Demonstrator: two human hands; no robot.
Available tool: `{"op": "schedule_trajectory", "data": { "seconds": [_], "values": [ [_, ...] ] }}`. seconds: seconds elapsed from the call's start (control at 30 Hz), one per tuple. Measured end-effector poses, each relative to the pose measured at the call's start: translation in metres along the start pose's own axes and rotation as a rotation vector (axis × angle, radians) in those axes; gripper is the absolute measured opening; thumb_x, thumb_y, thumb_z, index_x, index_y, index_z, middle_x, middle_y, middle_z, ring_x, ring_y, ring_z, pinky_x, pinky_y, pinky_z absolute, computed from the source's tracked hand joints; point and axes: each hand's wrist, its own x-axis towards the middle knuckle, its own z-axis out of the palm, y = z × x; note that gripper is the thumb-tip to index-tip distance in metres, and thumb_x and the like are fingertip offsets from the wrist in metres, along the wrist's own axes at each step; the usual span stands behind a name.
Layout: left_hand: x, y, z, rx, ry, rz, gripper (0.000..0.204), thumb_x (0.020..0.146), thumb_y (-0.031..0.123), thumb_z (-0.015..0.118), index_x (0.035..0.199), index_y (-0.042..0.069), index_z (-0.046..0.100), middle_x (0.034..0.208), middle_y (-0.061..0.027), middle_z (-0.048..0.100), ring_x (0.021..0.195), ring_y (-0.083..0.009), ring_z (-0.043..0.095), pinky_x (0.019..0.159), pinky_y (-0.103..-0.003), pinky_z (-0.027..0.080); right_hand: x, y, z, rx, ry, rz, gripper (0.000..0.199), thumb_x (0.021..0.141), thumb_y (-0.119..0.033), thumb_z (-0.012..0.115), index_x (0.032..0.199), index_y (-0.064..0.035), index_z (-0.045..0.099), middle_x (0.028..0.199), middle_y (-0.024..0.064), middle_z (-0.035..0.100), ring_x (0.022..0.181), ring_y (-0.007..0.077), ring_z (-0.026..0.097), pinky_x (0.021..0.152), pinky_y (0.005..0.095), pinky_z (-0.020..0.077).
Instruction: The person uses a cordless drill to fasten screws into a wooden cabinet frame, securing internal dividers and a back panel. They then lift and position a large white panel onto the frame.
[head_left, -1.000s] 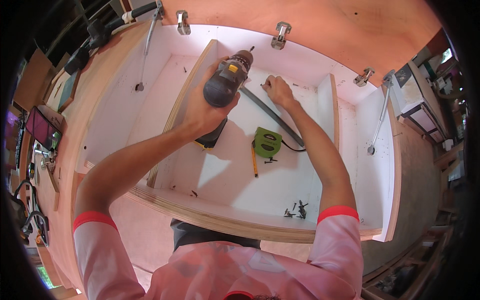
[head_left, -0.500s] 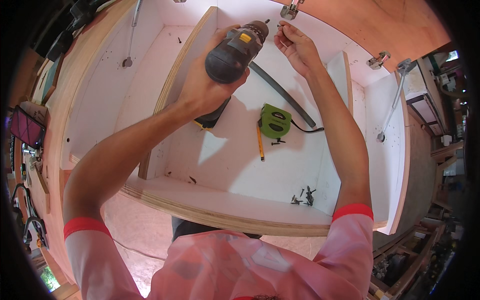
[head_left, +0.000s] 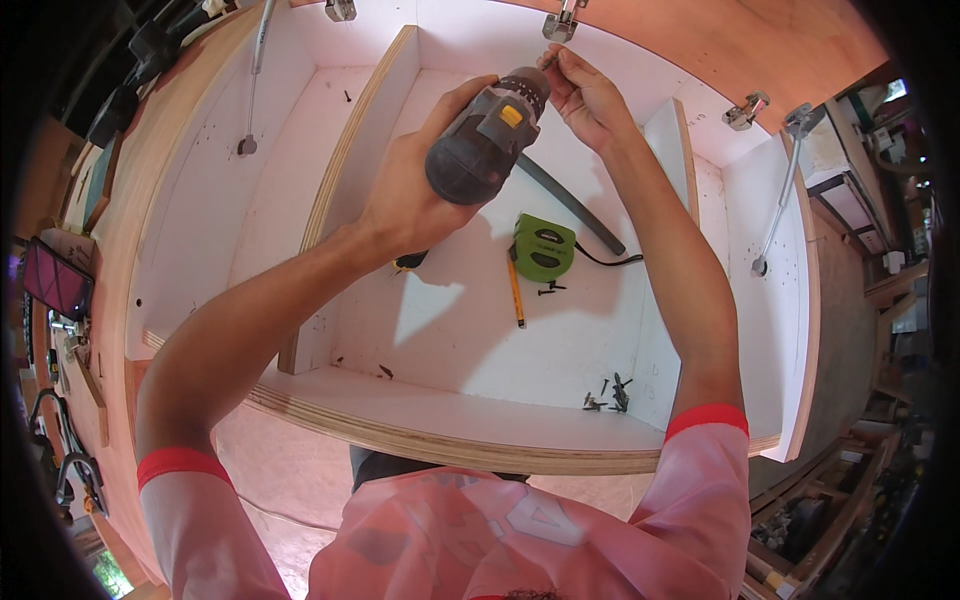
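My left hand [head_left: 405, 195] is wrapped round the grip of a dark cordless drill [head_left: 475, 150] with a yellow switch on top. The drill's chuck points up and right, toward my right hand [head_left: 590, 100]. Between the right thumb and fingertips I pinch a small dark screw [head_left: 550, 62], close to the drill's tip and just below a metal hinge [head_left: 564, 22]. Whether bit and screw touch is hard to see. Beneath my hands, inside the white cabinet box [head_left: 470, 340], lie a green tape measure [head_left: 544, 248], a yellow pencil [head_left: 516, 290] and a grey rod [head_left: 570, 205].
Loose screws [head_left: 618, 393] form a pile in the box's near right corner. A plywood-edged divider [head_left: 350, 170] rises left, another [head_left: 685, 150] right. Gas struts [head_left: 783, 200] and a second hinge [head_left: 746, 110] hang at the sides. Clamps [head_left: 75, 470] sit at far left.
The drill has moved slightly right and down, its tip now close to the screw in my right fingers. My right hand has shifted slightly left; the whole view has moved a little.
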Motion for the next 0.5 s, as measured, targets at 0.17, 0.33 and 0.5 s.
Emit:
{"op": "schedule_trajectory", "data": {
  "seconds": [0.17, 0.33, 0.5],
  "values": [
    [0.000, 0.000, 0.002, 0.021, 0.001, -0.010, 0.077, 0.087, 0.010, 0.076, 0.154, 0.016, 0.038, 0.131, -0.0150, 0.067, 0.118, -0.0304, 0.066, 0.104, -0.038, 0.049, -0.001, 0.000, 0.002, -0.061, -0.015, -0.007, 0.021, 0.106, -0.012, 0.058, 0.120, 0.0017, 0.066, 0.108, 0.0111, 0.071, 0.100, 0.0182, 0.070, 0.095, 0.0278, 0.0596],
    [0.000, 0.003, 0.005, 0.025, 0.011, -0.023, 0.077, 0.087, 0.010, 0.076, 0.154, 0.015, 0.038, 0.131, -0.0152, 0.067, 0.117, -0.0307, 0.067, 0.102, -0.040, 0.051, 0.002, 0.000, 0.000, -0.037, -0.048, 0.035, 0.020, 0.106, -0.013, 0.057, 0.117, 0.0006, 0.067, 0.107, 0.0099, 0.071, 0.101, 0.0175, 0.069, 0.094, 0.0279, 0.0583],
    [0.017, 0.008, 0.018, 0.166, 0.035, 0.114, 0.087, 0.079, 0.010, 0.079, 0.154, 0.019, 0.036, 0.122, -0.0193, 0.069, 0.106, -0.0419, 0.069, 0.090, -0.046, 0.055, 0.004, -0.003, 0.009, 0.008, 0.079, 0.044, 0.023, 0.108, -0.017, 0.053, 0.117, 0.0007, 0.065, 0.110, 0.0109, 0.071, 0.101, 0.0198, 0.069, 0.097, 0.0333, 0.0566]
  ]
}}
